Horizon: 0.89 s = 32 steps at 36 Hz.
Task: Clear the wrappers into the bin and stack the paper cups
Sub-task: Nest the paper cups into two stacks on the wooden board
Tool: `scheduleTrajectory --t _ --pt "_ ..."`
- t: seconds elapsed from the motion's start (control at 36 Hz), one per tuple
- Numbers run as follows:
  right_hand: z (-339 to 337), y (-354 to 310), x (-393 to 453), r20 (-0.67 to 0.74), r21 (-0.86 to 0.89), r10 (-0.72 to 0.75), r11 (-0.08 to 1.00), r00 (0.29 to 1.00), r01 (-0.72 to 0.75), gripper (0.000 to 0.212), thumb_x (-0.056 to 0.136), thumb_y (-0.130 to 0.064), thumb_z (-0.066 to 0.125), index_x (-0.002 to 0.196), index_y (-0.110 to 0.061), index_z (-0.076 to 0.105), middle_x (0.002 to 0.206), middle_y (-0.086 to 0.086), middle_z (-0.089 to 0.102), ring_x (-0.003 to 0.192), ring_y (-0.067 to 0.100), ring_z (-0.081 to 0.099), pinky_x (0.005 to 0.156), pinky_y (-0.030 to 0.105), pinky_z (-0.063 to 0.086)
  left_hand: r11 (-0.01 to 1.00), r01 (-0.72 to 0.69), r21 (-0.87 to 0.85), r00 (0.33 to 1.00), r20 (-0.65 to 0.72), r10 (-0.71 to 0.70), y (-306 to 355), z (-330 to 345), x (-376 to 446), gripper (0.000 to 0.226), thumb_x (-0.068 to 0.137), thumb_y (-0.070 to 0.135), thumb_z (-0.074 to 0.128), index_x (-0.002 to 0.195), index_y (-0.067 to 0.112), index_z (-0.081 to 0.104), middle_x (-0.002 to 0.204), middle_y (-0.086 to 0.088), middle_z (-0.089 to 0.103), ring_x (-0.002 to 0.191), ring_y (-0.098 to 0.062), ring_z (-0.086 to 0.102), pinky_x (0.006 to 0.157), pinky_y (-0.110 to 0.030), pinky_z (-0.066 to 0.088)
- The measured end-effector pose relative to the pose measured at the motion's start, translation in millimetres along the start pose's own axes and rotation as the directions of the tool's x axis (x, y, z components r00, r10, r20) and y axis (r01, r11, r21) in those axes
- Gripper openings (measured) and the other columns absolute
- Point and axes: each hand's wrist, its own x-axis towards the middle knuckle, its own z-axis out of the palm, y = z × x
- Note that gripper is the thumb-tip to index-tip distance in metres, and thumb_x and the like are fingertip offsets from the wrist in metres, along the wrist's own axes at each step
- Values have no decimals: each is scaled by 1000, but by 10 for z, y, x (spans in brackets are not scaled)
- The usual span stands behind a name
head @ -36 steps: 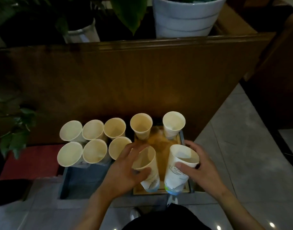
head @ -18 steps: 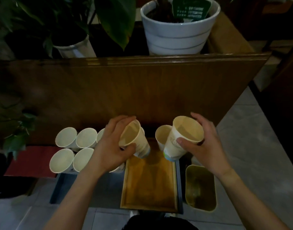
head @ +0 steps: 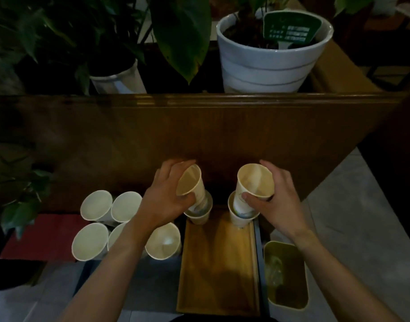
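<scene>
My left hand (head: pixel 163 201) grips a paper cup (head: pixel 191 185) whose base sits inside another cup (head: pixel 199 216) at the far end of the wooden tray (head: pixel 218 263). My right hand (head: pixel 277 201) grips a second paper cup (head: pixel 253 184), its base nested in a cup (head: pixel 240 218) standing on the tray's far right corner. Several more open cups stand left of the tray, among them one at the back left (head: pixel 96 205) and one beside the tray (head: pixel 163 240). A small bin (head: pixel 302 275) holding a crumpled clear wrapper (head: pixel 274 268) stands right of the tray.
A tall wooden partition (head: pixel 199 135) rises just behind the cups. On it stand a large white plant pot (head: pixel 269 63) and a smaller pot (head: pixel 117 81) with big leaves. A red mat (head: pixel 41 238) lies at the left; grey floor tiles (head: pixel 361 228) spread to the right.
Both hands carried their cups away from the tray's near end to its far end and lowered them into the two cups standing there. The view tilted up.
</scene>
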Motion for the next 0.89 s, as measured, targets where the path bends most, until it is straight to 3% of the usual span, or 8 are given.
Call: scheduleTrajectory --t 0.14,0.28,0.47,0.64,0.72,0.89 --pt "83 89 52 4 -24 44 999 999 -44 83 70 -56 74 139 -48 29 131 -17 31 116 8 41 86 31 43 999 11 43 998 58 -14 -90 106 45 77 70 43 61 137 53 26 139 20 25 127 -16 36 85 -45 54" --pt "175 177 66 30 -52 59 997 998 -58 82 68 -60 70 137 -51 28 132 -17 31 116 7 39 90 36 45 985 -74 158 992 113 57 -130 261 19 79 70 50 57 140 50 22 144 13 28 124 -19 38 77 -29 43" --pt "311 353 36 47 -89 56 995 997 -51 84 72 -53 73 142 -40 30 138 -9 32 119 8 39 96 38 46 957 -114 268 978 201 60 -214 480 -13 80 73 53 54 143 47 17 149 5 26 127 -25 37 93 -45 49" --pt "411 457 12 78 -101 43 994 996 -35 84 73 -58 70 143 -39 29 140 -10 29 122 10 39 97 33 44 947 -106 304 975 221 38 -291 598 18 80 76 57 53 145 46 15 150 4 24 131 -28 35 100 -48 45" --pt "455 492 0 95 -114 34 993 995 -23 84 73 -57 70 144 -37 28 140 -9 28 124 12 37 99 37 45 942 -109 318 972 231 35 -304 639 19 77 76 59 46 146 44 16 150 2 25 131 -29 35 100 -48 43" --pt "508 546 -51 128 -81 41 996 991 -31 83 78 -56 68 146 -44 20 147 -12 21 132 15 31 103 42 42 941 -104 323 969 248 22 -358 706 -3 77 83 57 53 149 40 16 151 0 24 134 -28 32 103 -48 42"
